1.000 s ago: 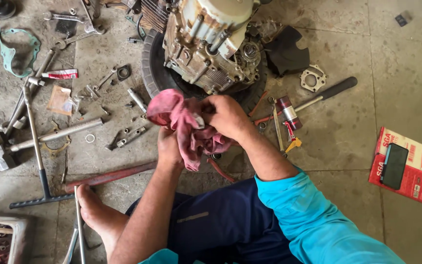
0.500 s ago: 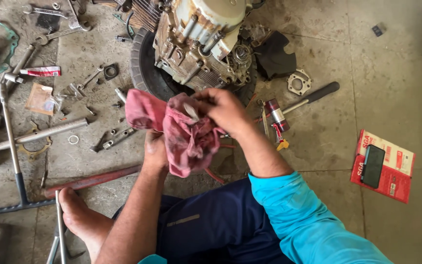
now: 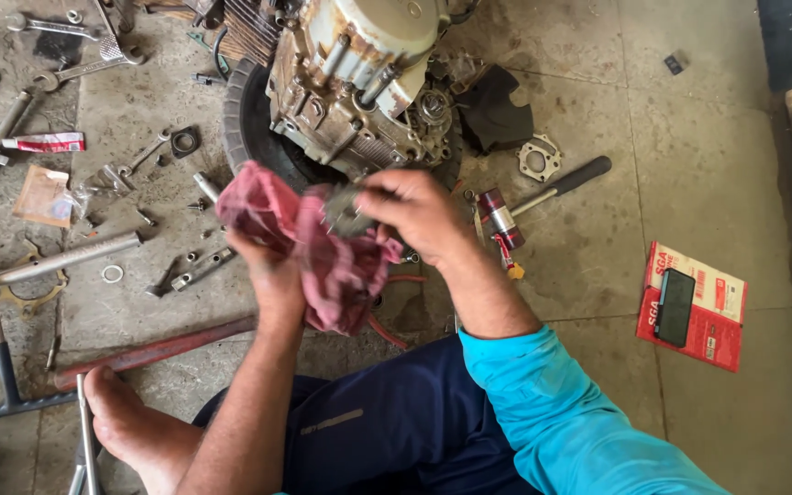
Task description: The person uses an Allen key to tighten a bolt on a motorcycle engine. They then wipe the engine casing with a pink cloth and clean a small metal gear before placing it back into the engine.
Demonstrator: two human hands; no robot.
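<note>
Above the concrete floor (image 3: 689,137), beside an engine (image 3: 359,82), the left hand (image 3: 272,270) is gripping a red rag (image 3: 323,247) while the right hand (image 3: 419,215) is pinching a small metal part (image 3: 346,215), which could slip and drop.

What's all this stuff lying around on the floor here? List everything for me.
engine: one, grey-cream, top centre, on a black tyre
rag: one, pinkish red, in both hands
small metal part: one, grey, in the rag
hammer: one, red head, black grip, right of the hands
gasket: one, silver, by the hammer
booklet: one, red, far right, black phone on it
wrenches and rods: several, grey, left floor
red bar: one, lower left
tube: one, red-white, left
left hand: under the rag
right hand: fingers on the part
bare foot: lower left
</note>
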